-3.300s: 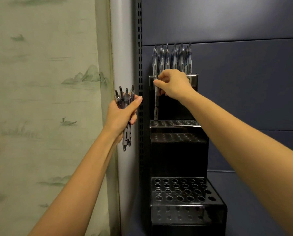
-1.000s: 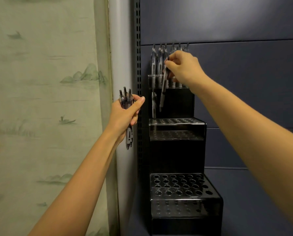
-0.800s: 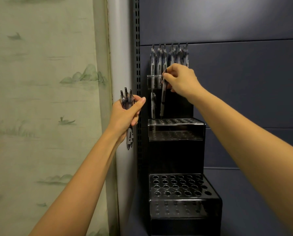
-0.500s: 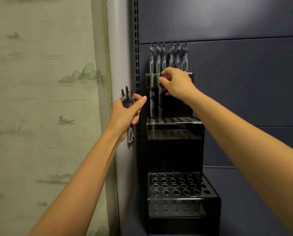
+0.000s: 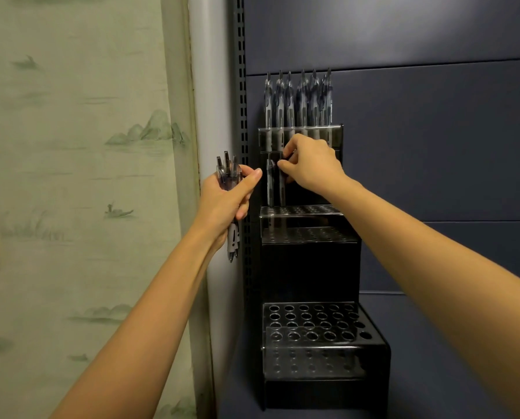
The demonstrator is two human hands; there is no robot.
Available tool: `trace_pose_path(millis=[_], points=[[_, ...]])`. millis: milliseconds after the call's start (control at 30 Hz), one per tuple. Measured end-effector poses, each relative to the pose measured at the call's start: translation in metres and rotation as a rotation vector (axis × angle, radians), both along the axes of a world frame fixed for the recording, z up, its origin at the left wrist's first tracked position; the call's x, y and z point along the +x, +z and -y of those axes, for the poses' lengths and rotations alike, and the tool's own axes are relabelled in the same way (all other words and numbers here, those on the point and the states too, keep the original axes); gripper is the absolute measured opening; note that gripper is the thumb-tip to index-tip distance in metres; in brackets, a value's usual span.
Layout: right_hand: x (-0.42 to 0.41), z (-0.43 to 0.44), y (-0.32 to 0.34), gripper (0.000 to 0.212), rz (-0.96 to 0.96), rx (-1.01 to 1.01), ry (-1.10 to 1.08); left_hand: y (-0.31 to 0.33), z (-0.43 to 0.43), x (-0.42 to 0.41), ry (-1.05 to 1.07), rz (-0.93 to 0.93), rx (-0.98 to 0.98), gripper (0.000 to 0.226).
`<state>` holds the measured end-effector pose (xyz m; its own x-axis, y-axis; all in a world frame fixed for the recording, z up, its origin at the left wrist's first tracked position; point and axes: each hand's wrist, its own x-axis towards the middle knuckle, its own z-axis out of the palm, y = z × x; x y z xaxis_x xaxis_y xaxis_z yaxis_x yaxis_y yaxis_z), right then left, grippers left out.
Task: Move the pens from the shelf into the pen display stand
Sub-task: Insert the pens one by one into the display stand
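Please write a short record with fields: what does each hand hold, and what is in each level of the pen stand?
Left hand: grips a bundle of pens
Right hand: pinches one upright pen, lower end at the middle level
Top level: a row of standing pens
Middle level: one standing pen at the left, beside the pinched one
Bottom level: no pens seen in its holes

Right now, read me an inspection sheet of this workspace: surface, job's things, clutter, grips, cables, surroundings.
Surface: dark blue shelf panel behind black tiered pen display stand.
Job's things: pens stand upright in top tier; one pen in middle tier; bottom tier shows no pens.
Clutter: nothing seen.
Grips: left hand holds pen bundle; right hand pinches a second pen over middle tier.
Cables: nothing seen.
Surroundings: green landscape wallpaper left; slotted upright beside stand.
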<state>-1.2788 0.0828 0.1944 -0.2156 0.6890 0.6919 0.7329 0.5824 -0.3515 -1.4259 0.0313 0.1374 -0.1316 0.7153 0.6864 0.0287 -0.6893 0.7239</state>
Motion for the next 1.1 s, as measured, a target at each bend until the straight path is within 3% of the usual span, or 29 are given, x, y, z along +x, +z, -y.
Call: trace_pose_path(millis=[100, 200, 300, 400, 667, 1100], points=[[0.003, 0.006, 0.005, 0.024, 0.058, 0.085, -0.067, -0.001, 0.000, 0.002, 0.005, 0.006, -0.004, 0.013], [0.003, 0.014, 0.009, 0.022, -0.020, 0.176, 0.058, -0.002, -0.001, 0.003, 0.018, 0.002, -0.009, 0.013], [-0.002, 0.028, 0.013, 0.027, -0.078, 0.097, 0.300, -0.001, 0.000, 0.006, 0.022, 0.011, -0.011, 0.012], [-0.006, 0.040, 0.013, 0.026, -0.014, 0.013, 0.426, 0.000, 0.001, 0.010, 0.036, 0.004, -0.005, 0.015], [-0.011, 0.044, 0.011, 0.022, 0.046, 0.001, 0.413, 0.001, 0.006, 0.015, 0.054, 0.018, 0.004, 0.019], [-0.003, 0.049, 0.043, 0.014, -0.323, 0.011, 0.438, 0.006, 0.010, 0.013, -0.029, 0.018, 0.016, 0.021]])
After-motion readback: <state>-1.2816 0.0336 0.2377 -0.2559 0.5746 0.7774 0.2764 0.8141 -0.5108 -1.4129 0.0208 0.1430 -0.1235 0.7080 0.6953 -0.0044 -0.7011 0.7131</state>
